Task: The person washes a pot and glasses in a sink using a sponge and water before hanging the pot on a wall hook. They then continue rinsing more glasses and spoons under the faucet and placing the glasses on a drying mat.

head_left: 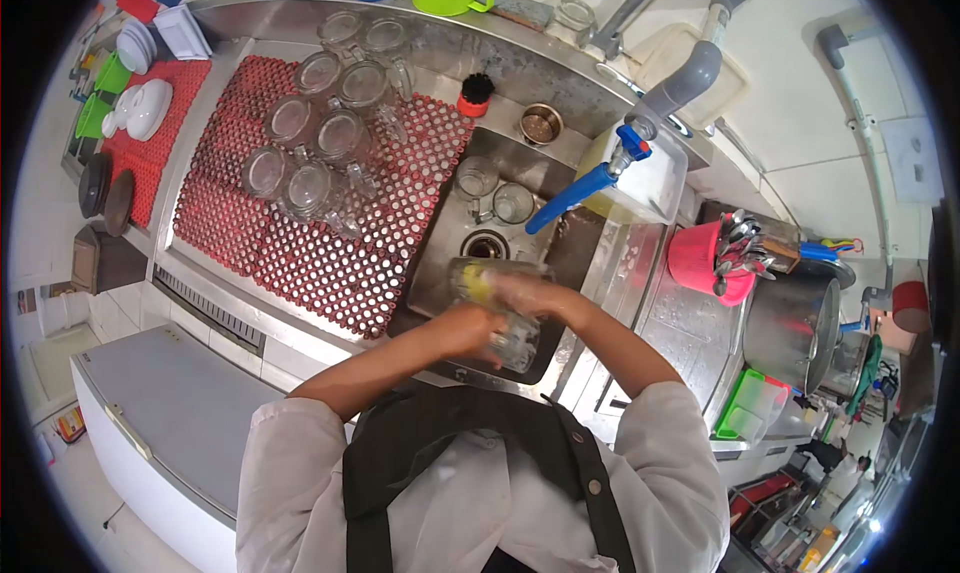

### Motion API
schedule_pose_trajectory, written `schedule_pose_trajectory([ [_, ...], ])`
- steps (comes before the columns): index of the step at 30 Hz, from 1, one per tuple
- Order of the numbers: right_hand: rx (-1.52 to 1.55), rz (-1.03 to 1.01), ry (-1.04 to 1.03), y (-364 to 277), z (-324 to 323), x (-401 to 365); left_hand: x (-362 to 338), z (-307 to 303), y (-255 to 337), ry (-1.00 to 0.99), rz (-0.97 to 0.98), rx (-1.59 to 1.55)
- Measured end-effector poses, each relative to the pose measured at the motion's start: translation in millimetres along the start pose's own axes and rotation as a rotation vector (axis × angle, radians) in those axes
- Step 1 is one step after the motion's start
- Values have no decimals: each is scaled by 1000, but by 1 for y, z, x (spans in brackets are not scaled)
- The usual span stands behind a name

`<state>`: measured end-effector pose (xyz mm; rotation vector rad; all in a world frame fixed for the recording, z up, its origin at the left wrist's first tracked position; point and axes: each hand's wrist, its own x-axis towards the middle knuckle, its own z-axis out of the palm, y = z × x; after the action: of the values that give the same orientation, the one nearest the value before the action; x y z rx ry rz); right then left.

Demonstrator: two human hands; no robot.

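Head camera: in the sink (428,285), the left hand (466,331) looks curled round a mug (516,347), and the right hand (527,294), blurred, seems half closed on a yellow sponge (474,284). Wet glass could slip (the exact grip is hard to tell) and chip against the sink or the two mugs (514,204) near the drain (485,245).

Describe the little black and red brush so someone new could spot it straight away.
Start at the steel sink beside the red mat. On the ledge behind, near the mat's far corner, sits the brush. Its black bristles over a red base set it apart from the round metal bowl to its right.
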<state>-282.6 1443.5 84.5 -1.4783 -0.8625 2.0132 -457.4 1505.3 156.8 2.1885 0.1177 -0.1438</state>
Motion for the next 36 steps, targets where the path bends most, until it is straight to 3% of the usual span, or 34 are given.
schedule_pose_trajectory([
  [6, 584, -40, -23, 9, 12, 23, 7, 5, -8, -133, 25, 31],
  [8, 288, -363, 36, 16, 1, 24, 9, 2, -16, -142, 31, 80],
  [9, -216, -628, 25, 13, -9, 27, 8, 2, -15, -154, 33, 98],
  [12, -560, -491, 150, 10, -3, 27, 13, 3, -11, -64, 176, 94],
  [14, -351, -388, 149, 3, 0, 29, 12, 2, -7, -34, 155, 110],
  [17, 376, -252, 130, 0, 7, 21, 11, -5, -6, -71, 138, 139],
  [18, 407, -271, 141, 1, 6, 19, 11, -8, -8, -95, 132, 148],
  [19, 255, -308, 167, 3, 7, 19, 10, -8, -7, -119, 125, 163],
  [21, -497, -389, 254, 11, 0, 30, 16, -9, -4, -172, 133, 194],
  [24, -987, -421, 269, 17, -1, 39, 17, -2, -8, -94, 183, 169],
  [25, -758, -566, 258, -25, 13, 18, 18, 2, -11, -76, 164, 171],
  [29, 908, -90, 103, -11, 9, -12, 10, 9, -19, -76, 93, 220],
  [31, -180, -315, 206, -16, 2, -7, 12, 4, -20, -97, 95, 238],
  [33, -1034, -384, 410, 6, 4, 7, 15, 1, -15, -117, 120, 221],
  [36, -802, -468, 269, -9, 5, 17, 15, 8, -15, -40, 111, 190],
])
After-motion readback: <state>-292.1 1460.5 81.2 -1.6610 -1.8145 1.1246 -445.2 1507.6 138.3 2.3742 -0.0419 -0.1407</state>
